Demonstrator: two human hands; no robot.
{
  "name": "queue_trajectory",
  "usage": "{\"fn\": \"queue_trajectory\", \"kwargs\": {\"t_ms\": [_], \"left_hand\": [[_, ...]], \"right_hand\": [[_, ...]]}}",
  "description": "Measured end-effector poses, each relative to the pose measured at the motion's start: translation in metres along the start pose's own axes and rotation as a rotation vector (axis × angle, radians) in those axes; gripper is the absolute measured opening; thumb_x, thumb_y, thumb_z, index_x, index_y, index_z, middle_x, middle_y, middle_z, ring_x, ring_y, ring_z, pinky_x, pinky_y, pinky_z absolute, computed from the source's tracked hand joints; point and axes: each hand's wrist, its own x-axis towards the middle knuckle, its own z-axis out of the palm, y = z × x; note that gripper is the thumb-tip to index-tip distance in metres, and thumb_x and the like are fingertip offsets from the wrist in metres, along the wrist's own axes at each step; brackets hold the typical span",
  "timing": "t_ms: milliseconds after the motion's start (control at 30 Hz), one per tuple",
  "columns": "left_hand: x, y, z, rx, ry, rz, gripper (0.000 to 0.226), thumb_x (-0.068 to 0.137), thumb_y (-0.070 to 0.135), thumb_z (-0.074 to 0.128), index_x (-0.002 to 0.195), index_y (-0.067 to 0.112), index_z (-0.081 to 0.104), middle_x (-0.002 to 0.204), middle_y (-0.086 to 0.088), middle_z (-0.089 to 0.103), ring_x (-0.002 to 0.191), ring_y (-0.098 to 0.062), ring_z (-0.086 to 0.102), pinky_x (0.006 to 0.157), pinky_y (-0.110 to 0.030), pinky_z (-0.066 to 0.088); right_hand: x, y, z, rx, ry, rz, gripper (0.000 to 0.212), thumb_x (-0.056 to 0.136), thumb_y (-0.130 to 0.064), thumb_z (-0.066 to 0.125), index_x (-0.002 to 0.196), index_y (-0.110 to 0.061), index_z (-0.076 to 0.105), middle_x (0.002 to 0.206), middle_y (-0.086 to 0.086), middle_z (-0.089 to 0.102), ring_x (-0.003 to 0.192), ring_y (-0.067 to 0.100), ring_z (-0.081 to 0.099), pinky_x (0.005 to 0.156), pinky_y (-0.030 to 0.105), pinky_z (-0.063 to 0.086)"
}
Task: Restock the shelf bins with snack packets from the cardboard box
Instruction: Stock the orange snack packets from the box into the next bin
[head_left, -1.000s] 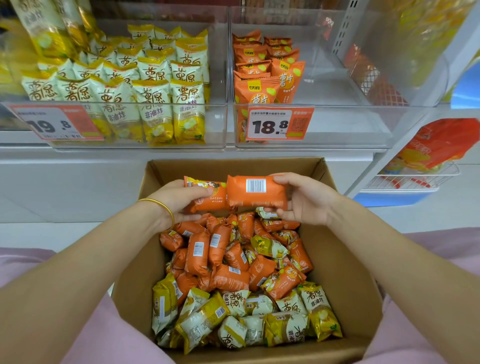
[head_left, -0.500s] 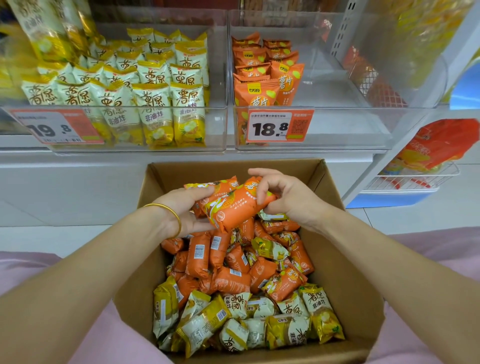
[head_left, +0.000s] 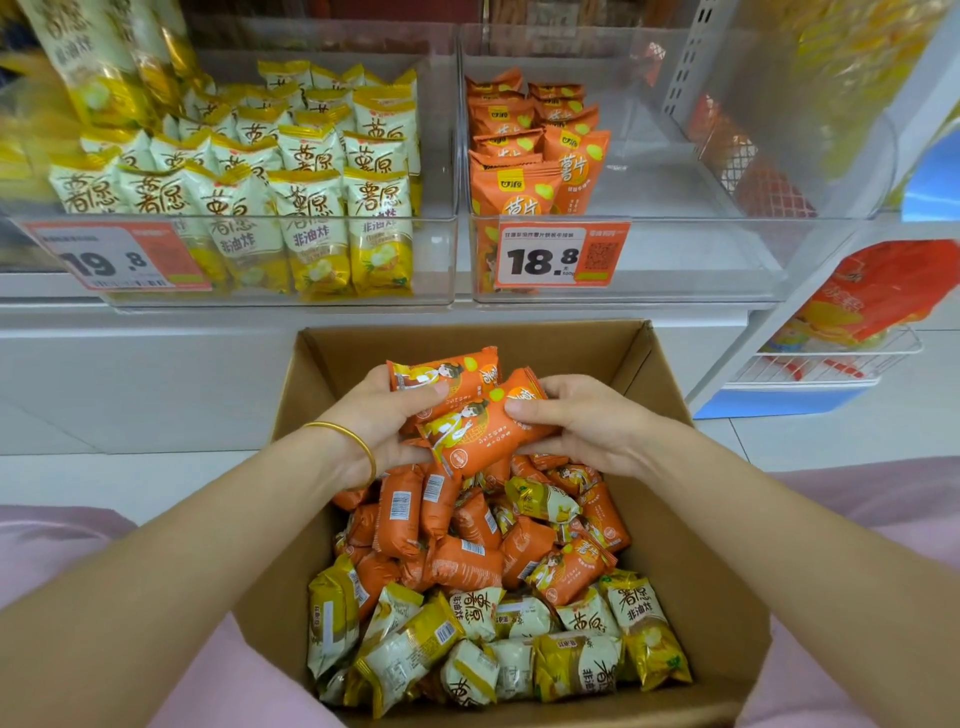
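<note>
Left hand (head_left: 382, 415): curled round an orange packet (head_left: 441, 370), thumb across its front, above the far end of the cardboard box (head_left: 691, 519); gold bangle (head_left: 343, 434) at the wrist.
Right hand (head_left: 587, 423): grips a second orange packet (head_left: 483, 434), thumb on top and fingers beneath; it lies slanted against the first.
Packet look: glossy orange pillow packs with crimped ends, a printed figure and a yellow spot.
Box contents: loose orange packets (head_left: 462, 564) in the far half, yellow-and-white packets (head_left: 576, 660) in the near half, below the box walls.
Orange bin (head_left: 675, 291): clear, beyond the box's far right corner; upright orange packs along its left wall, open room to their right.
Price tag (head_left: 561, 255): on the bin's front lip, reads 18.8.
Yellow bin (head_left: 436, 260): beyond the box's far left corner, packed with upright packs.
</note>
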Motion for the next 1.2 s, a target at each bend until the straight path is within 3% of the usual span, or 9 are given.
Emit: {"fn": "queue_trajectory", "kwargs": {"t_ms": [167,333,533,700,833,900,967,1067,1200], "left_hand": [[-0.001,0.003,0.001,-0.066,-0.017,0.029,0.027,0.087,0.009,0.063,0.107,0.017,0.047,0.113,-0.011,0.060,0.097,-0.023,0.063,0.064,-0.040,0.059],[-0.006,0.005,0.004,0.009,-0.110,0.063,0.033,0.086,0.011,0.064,0.114,0.019,0.050,0.113,-0.011,0.064,0.095,-0.022,0.065,0.071,-0.037,0.056],[-0.022,0.013,0.012,0.096,-0.244,0.126,0.061,0.071,0.019,0.074,0.127,0.014,0.051,0.117,-0.017,0.065,0.108,-0.034,0.063,0.095,-0.052,0.048],[-0.043,0.051,0.035,0.140,-0.336,0.259,0.051,0.074,0.020,0.070,0.122,0.013,0.053,0.116,-0.015,0.065,0.095,-0.025,0.067,0.082,-0.039,0.056],[-0.047,0.098,0.061,0.442,-0.092,0.686,0.018,0.088,0.015,0.062,0.103,0.020,0.056,0.096,0.004,0.063,0.074,0.004,0.063,0.064,-0.015,0.054],[-0.041,0.122,0.068,0.717,0.132,0.976,0.019,0.089,0.015,0.062,0.106,0.019,0.057,0.097,0.007,0.058,0.081,0.001,0.058,0.073,-0.007,0.046],[-0.030,0.140,0.072,0.955,0.254,1.125,0.023,0.090,0.017,0.059,0.113,0.015,0.061,0.105,0.003,0.058,0.097,-0.010,0.054,0.088,-0.016,0.042],[-0.008,0.156,0.080,1.215,0.319,1.136,0.029,0.093,0.022,0.053,0.120,0.017,0.061,0.120,-0.001,0.061,0.114,-0.022,0.051,0.098,-0.043,0.041],[0.010,0.161,0.091,1.451,0.346,1.053,0.030,0.096,0.029,0.044,0.121,0.024,0.060,0.123,0.006,0.060,0.122,-0.017,0.046,0.109,-0.045,0.023]], "right_hand": [[-0.003,-0.007,-0.015,0.153,-0.056,-0.030,0.048,0.081,0.000,0.064,0.127,-0.001,0.050,0.116,0.015,0.063,0.103,0.023,0.064,0.081,0.032,0.058],[-0.009,-0.009,-0.023,0.177,-0.179,-0.143,0.081,0.042,-0.020,0.094,0.114,-0.006,0.060,0.103,0.010,0.071,0.094,0.021,0.069,0.075,0.030,0.057],[-0.030,-0.030,-0.019,0.102,-0.290,-0.303,0.064,0.043,-0.031,0.095,0.101,-0.021,0.070,0.094,0.002,0.072,0.087,0.017,0.069,0.072,0.032,0.057],[-0.065,-0.083,-0.027,-0.042,-0.273,-0.451,0.065,0.041,-0.031,0.094,0.099,-0.016,0.067,0.089,0.001,0.072,0.081,0.014,0.070,0.068,0.026,0.056],[-0.093,-0.147,-0.048,-0.124,-0.140,-0.670,0.049,0.039,-0.033,0.091,0.083,-0.021,0.073,0.078,-0.004,0.071,0.070,0.009,0.067,0.062,0.023,0.054],[-0.096,-0.177,-0.061,-0.164,0.004,-0.767,0.046,0.041,-0.025,0.090,0.081,-0.019,0.068,0.073,-0.007,0.068,0.068,0.007,0.065,0.062,0.022,0.054],[-0.088,-0.201,-0.077,-0.277,0.176,-0.793,0.043,0.050,-0.010,0.087,0.084,-0.021,0.063,0.072,-0.010,0.067,0.070,0.006,0.063,0.067,0.024,0.052],[-0.068,-0.223,-0.086,-0.515,0.275,-0.769,0.041,0.057,-0.013,0.087,0.088,-0.024,0.063,0.092,-0.005,0.064,0.081,0.007,0.061,0.078,0.026,0.051],[-0.044,-0.241,-0.079,-0.877,0.215,-0.695,0.043,0.065,-0.005,0.083,0.100,-0.022,0.062,0.123,-0.004,0.049,0.105,0.007,0.053,0.083,0.002,0.039]]}}
